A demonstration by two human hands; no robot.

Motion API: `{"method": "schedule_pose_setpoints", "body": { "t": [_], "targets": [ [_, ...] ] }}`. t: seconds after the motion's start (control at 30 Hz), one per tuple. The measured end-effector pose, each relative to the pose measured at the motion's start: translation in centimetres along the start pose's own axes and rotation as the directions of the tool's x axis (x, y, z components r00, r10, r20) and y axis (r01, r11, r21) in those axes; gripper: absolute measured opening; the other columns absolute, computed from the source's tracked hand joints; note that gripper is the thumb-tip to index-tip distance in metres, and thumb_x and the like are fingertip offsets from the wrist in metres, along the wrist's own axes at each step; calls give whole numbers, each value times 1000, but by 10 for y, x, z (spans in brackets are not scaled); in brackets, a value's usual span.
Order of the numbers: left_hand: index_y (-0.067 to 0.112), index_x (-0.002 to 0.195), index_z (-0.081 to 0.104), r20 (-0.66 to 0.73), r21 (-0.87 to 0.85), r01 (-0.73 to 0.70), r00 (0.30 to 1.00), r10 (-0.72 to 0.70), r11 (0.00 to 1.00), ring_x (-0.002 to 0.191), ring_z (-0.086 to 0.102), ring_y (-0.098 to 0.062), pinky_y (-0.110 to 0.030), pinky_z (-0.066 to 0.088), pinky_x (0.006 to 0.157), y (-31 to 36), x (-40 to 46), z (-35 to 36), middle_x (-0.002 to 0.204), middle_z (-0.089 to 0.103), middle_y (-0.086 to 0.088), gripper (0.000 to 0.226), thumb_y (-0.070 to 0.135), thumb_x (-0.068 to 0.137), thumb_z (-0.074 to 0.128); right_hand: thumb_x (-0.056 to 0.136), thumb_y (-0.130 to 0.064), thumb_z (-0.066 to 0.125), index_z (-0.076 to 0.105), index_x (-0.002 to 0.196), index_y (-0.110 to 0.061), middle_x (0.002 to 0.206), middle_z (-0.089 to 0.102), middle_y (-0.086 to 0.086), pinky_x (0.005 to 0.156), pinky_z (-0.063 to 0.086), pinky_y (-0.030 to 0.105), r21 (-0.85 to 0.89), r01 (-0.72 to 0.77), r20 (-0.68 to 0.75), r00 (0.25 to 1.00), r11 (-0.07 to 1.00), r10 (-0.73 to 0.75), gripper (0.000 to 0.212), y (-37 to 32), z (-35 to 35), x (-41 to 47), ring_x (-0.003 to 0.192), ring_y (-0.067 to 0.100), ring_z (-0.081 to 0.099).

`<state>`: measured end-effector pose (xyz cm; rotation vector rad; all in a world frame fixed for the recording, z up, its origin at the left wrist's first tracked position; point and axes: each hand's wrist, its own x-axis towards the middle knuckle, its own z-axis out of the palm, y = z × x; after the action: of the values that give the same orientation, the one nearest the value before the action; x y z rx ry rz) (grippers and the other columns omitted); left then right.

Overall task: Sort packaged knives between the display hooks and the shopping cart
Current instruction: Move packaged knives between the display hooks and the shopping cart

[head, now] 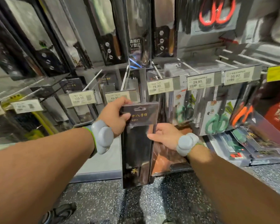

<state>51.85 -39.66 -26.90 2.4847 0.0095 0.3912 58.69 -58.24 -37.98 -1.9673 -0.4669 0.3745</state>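
Black packaging fills the wall display, and hanging knife packs (44, 50) crowd the far left with white hooks (94, 80) jutting out below them. Price tags (82, 98) sit at the hook ends in a row across the middle. Below that row the left hand (115, 117) grips the top left corner of a long black knife package (138, 146), thumb across its front and fingers curled behind the top edge. The package hangs upright in front of the display, its hang hole just below the tag marked 49.90, with its bottom edge over the speckled floor (152, 204). Its left edge has a bare grey shelf base (103, 164) behind it. The right hand (164, 137) pinches the right edge of the package about a third of the way down, thumb on the front, fingers behind. Both wrists carry grey bands (102, 136). Right of the package hang green scissors (217, 123) and orange scissors (242, 113) in clear packs, close beside one another. More packs (262, 147) lie flat on the low shelf at the far right. Red scissors (217, 12) hang at the upper right.
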Motion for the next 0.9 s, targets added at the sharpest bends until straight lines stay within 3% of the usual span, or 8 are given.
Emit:
{"method": "schedule_pose_setpoints", "body": {
  "t": [0.07, 0.17, 0.27, 0.37, 0.47, 0.63, 0.8, 0.9],
  "targets": [
    [17, 115, 60, -14, -11, 26, 1000, -27, 1000, 94, 59, -19, -17, 39, 81, -2, -8, -5, 107, 64, -1, 32, 0, 88, 60, 68, -54, 68, 66, 98, 0, 88, 69, 11, 76, 50, 38, 20, 24, 2, 1000, 1000, -24, 62, -5, 11, -6, 77, 16, 58],
    [20, 115, 59, -61, -57, 99, 993, -102, 993, 93, 62, -21, -27, 48, 89, -10, -17, -16, 108, 66, -1, 33, 2, 88, 61, 78, -52, 64, 64, 86, -1, 74, 61, 8, 68, 46, 36, -27, 66, -61, 996, 997, -67, 52, -16, 23, -15, 69, 15, 51],
    [24, 115, 59, -97, -51, 132, 986, -137, 990, 88, 64, -24, -39, 55, 85, -18, -20, -26, 108, 65, -2, 32, 7, 88, 62, 86, -40, 66, 42, 62, -10, 62, 37, 4, 59, 32, 31, -45, 113, -131, 984, 993, -118, 45, -25, 32, -23, 61, 16, 36],
    [22, 115, 57, -100, -60, 142, 984, -147, 988, 82, 63, -27, -45, 57, 79, -27, -21, -33, 106, 65, -4, 31, 6, 89, 59, 90, -33, 64, 32, 59, -16, 61, 29, 3, 58, 26, 31, -38, 101, -167, 980, 994, -106, 48, -35, 36, -29, 59, 16, 30],
    [23, 117, 56, -133, -53, 179, 974, -184, 982, 86, 64, -29, -45, 57, 80, -40, -26, -40, 110, 65, -6, 32, 6, 90, 57, 90, -37, 62, 33, 58, -18, 56, 29, -1, 56, 25, 30, 7, 105, -180, 978, 994, -102, 48, -40, 49, -31, 55, 14, 29],
    [18, 127, 55, -182, 10, 253, 952, -247, 967, 108, 61, -26, -34, 48, 96, -75, -31, -53, 122, 63, -4, 40, 5, 89, 56, 88, -39, 63, 43, 65, -2, 57, 38, 15, 56, 30, 28, 102, 85, -150, 986, 991, -69, 48, -52, 87, -20, 55, 13, 37],
    [21, 130, 59, -113, 0, 336, 936, -334, 942, 109, 61, -21, -23, 44, 91, -108, -29, -71, 119, 66, -1, 46, 7, 86, 54, 91, -24, 63, 32, 56, -17, 42, 29, -13, 45, 23, 18, 181, 101, -147, 986, 978, -74, 48, -63, 125, -4, 41, 3, 25],
    [27, 143, 45, -29, 20, 377, 926, -377, 926, 122, 55, -26, -29, 43, 102, -116, -23, -79, 137, 56, -1, 61, 21, 82, 55, 86, -37, 65, 39, 65, 1, 57, 34, 11, 53, 27, 33, 214, 136, -170, 980, 967, -100, 51, -59, 144, 7, 53, 20, 30]
  ]
}}
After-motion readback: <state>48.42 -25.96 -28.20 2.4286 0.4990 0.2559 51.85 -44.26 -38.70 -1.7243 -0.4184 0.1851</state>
